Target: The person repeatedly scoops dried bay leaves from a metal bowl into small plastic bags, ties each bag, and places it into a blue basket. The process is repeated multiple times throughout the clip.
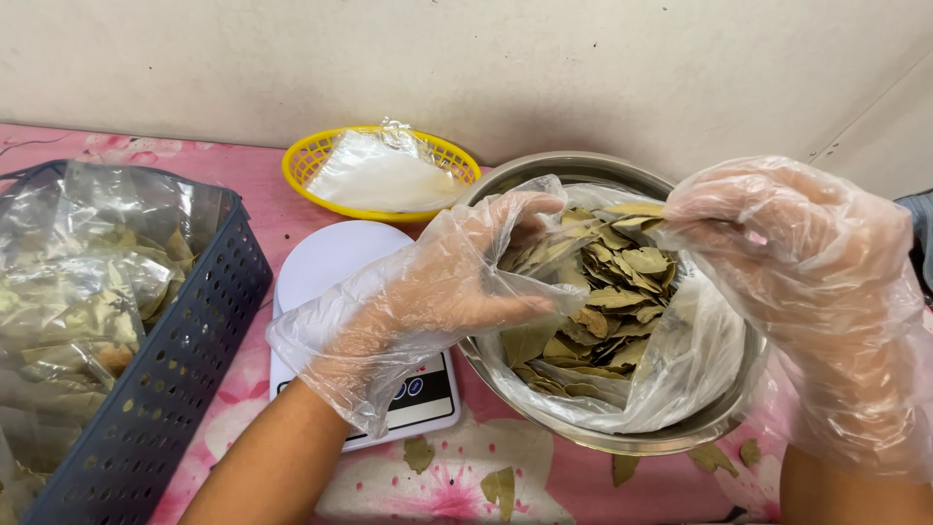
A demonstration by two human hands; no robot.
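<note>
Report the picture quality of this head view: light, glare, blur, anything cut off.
Head view: soft, even light with faint shadows; mild glare on the metal bowl rim and the bagged leaves in the grey basket; the left hand and right hand in clear gloves look slightly soft; the dried leaves are sharp; the basket and right forearm are cropped by the frame edges.

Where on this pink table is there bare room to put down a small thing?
Free patches: the back strip between the blue basket and the yellow basket, and the front edge below the white scale, among a few loose leaves. The middle is crowded by both hands and the steel bowl.
</note>
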